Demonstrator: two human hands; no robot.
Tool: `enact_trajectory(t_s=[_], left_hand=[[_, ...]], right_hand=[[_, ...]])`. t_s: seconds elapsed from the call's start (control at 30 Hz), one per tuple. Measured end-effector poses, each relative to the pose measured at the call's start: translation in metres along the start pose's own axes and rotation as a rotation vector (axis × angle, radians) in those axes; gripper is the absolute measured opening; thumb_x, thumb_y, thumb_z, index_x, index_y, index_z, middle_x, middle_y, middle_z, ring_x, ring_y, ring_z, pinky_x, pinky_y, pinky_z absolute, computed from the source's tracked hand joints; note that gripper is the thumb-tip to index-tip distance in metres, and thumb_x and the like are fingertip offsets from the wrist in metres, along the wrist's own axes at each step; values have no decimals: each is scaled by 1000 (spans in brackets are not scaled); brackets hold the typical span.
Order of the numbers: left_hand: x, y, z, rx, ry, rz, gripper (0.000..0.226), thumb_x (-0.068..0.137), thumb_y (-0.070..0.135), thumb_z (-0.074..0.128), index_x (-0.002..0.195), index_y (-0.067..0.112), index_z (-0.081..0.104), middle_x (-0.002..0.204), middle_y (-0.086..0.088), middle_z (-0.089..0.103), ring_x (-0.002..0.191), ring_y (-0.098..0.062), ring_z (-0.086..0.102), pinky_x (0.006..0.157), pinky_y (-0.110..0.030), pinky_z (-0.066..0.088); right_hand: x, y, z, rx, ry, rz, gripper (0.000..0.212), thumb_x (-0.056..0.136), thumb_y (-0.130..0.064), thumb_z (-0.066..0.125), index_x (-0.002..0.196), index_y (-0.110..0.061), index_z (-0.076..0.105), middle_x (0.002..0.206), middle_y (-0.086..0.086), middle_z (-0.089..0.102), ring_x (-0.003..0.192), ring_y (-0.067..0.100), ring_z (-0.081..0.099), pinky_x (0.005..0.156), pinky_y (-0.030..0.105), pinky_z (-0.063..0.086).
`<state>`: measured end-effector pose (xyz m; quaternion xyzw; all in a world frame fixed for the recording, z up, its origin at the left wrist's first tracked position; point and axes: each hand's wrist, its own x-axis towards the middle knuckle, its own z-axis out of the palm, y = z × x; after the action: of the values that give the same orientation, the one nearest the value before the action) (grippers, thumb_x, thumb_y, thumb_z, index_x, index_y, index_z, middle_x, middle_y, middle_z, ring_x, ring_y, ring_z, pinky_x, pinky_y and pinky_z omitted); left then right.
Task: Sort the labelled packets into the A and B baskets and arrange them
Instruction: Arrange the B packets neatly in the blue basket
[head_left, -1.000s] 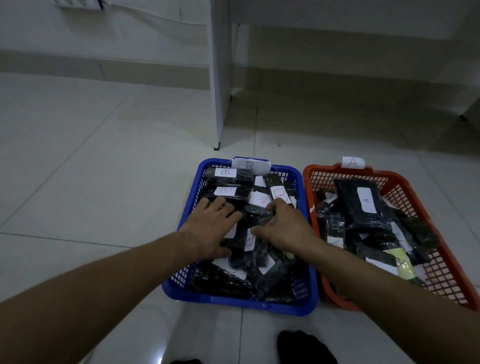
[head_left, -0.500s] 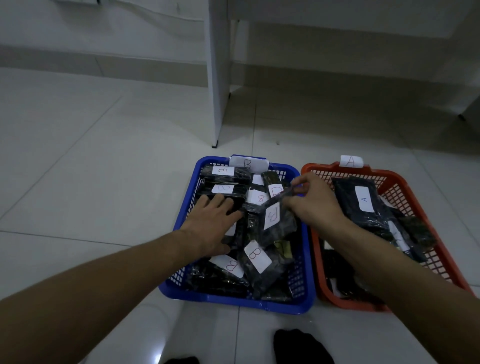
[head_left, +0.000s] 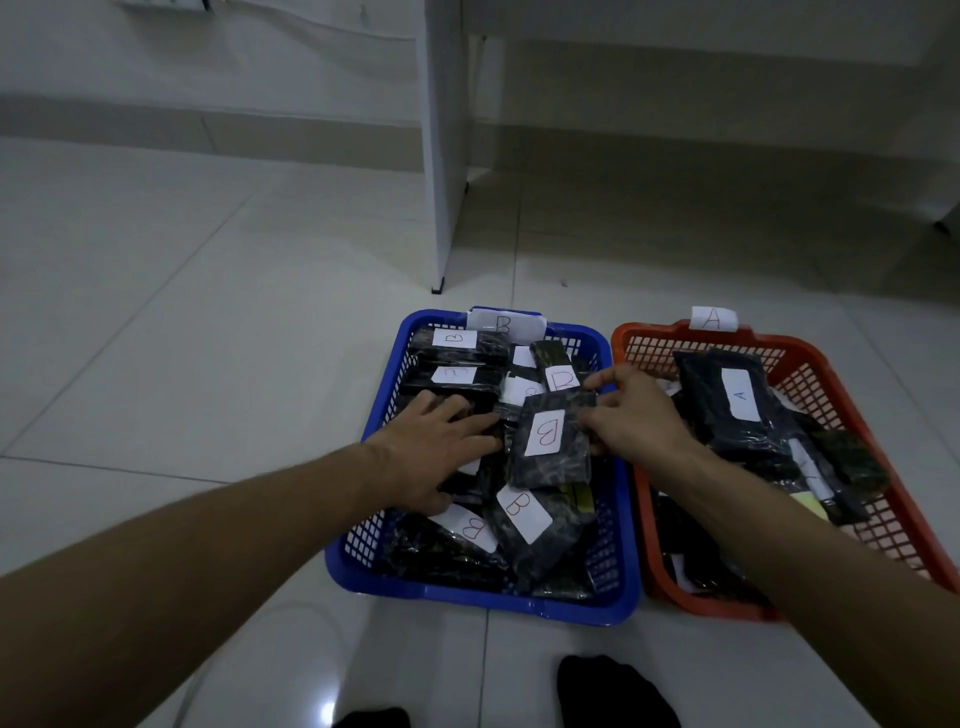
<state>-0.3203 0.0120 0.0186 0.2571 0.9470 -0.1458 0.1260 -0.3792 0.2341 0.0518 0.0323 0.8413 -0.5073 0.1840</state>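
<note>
Black B packet (head_left: 548, 447) pinched by right hand (head_left: 636, 415), left hand (head_left: 441, 447) flat on packets

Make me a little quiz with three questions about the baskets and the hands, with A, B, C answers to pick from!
1. Where does the orange basket sit, seen from the camera?
A. To the right of the blue basket
B. To the left of it
C. Stacked on top of it

2. What colour is the basket tagged B?
A. Orange
B. Green
C. Blue

3. What is the right hand doing?
A. Resting flat on the floor
B. Pinching a packet marked B
C. Gripping the orange basket's rim

Answers:
1. A, the orange basket stands on the right, side by side with the blue one on the floor.
2. C, the paper tag with B sits on the blue basket's far rim.
3. B, its fingers pinch the packet's right edge over the blue basket, while the left hand lies spread on other packets.
</note>
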Motion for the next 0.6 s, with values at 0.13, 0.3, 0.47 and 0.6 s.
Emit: enact_trajectory(t_s=[0.13,0.3,0.47,0.6], left_hand=[[1,-1,2,29,-14,26,81,85,50,59,152,32,17,162,-1,8,144,-27,10,114,-50,12],[-1,-10,16,-43,104,-90,86,84,61,58,152,28,17,159,3,17,141,-22,17,114,-43,16],[-14,-10,19,-274,249,-86,83,79,64,58,145,20,34,154,-3,24,138,-22,27,112,-43,32],[-29,-20,18,-295,299,-157,80,78,59,56,142,14,38,149,-6,35,132,-23,38,108,-38,36]], right_hand=[[-2,1,4,-47,-29,-35,31,88,-4,69,109,-18,53,90,7,71,75,17,73,60,29,61],[1,4,10,-105,-35,-76,35,89,-2,66,114,-22,52,92,3,72,80,15,73,70,39,63],[5,6,13,-73,-51,-40,40,90,-2,64,119,-25,48,95,7,73,80,20,74,76,42,62],[4,5,18,-1,-82,28,39,91,5,58,120,-20,48,95,11,72,77,20,73,60,28,59]])
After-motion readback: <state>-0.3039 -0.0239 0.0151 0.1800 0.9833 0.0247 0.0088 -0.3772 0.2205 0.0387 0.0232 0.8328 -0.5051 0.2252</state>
